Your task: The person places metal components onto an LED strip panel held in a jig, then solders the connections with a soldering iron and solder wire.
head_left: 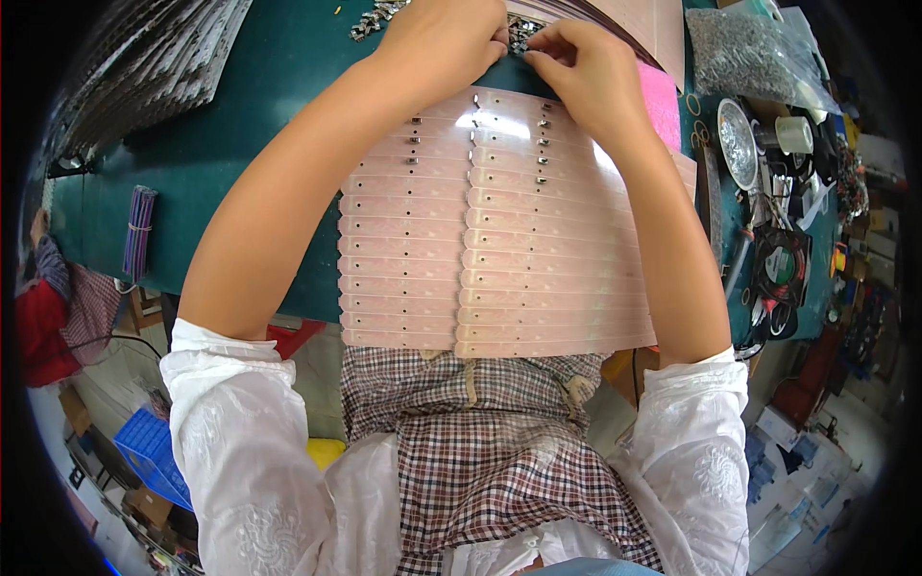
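Observation:
Rows of thin pink strips [403, 278] with scalloped left ends and small dark holes lie in two overlapping stacks before me. Small shiny metal clips [411, 161] sit on several of the upper strips. Beyond the far edge is a pile of small metal pieces [521, 31]. At the left side of that pile is my left hand [451, 38], its fingers curled and pressed together. My right hand [595, 77] comes in from the right, thumb and index finger pinched at the pile's near edge. Whatever either hand's fingertips hold is too small or hidden to make out.
More metal pieces [376, 19] lie at the far left of the green table [259, 125]. Stacked grey sheets [154, 67] stand beyond a bundle of purple strips [140, 230]. On the right are pink foam [659, 106], a clear bag of small parts [759, 58] and a metal bowl [737, 144].

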